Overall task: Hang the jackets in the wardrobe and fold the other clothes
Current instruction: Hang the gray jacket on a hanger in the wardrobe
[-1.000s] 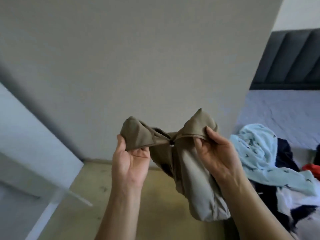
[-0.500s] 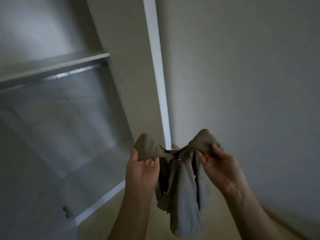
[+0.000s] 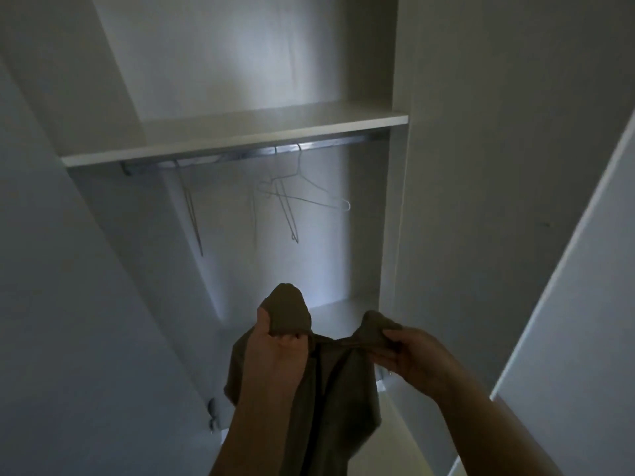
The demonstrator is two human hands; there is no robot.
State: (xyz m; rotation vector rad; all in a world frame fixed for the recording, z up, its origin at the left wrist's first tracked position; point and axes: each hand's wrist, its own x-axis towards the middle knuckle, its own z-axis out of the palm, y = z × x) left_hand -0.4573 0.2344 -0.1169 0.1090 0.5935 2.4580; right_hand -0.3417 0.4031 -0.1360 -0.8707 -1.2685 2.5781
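as it hangs, jacket (image 3: 347, 407) hem (dim) is cropped.

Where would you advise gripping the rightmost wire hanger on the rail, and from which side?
Probably its neck just under the hook, reached from in front and below: the hanger hangs free, and the shelf blocks the rail from above.
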